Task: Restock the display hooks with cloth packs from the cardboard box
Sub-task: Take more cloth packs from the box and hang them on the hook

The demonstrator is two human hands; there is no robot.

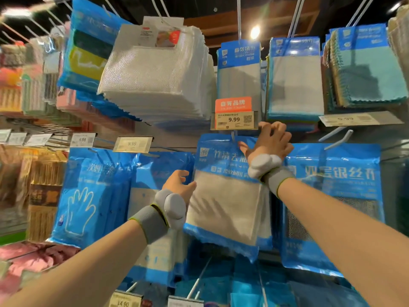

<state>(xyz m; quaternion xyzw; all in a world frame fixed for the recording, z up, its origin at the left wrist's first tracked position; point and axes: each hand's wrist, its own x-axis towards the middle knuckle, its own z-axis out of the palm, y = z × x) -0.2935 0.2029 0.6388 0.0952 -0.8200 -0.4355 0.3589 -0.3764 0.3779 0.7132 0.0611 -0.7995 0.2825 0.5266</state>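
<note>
Head view: a blue cloth pack (228, 196) hangs slightly tilted on a display hook (234, 135), just under the 9.99 price tag (234, 120). The left hand (179, 185) rests against its left edge, fingers loose and spread. The right hand (271, 140) sits at its top right corner, thumb on the header, fingers curled; whether it grips anything is unclear.

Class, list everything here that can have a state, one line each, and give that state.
Centre pack, up at its hook, tilted.
Left hand, open, fingers touching that pack's left edge.
Right hand, at the pack's top edge, grip unclear.
White cloth packs, hook crowded full.
Right hook, tip bare.
</note>
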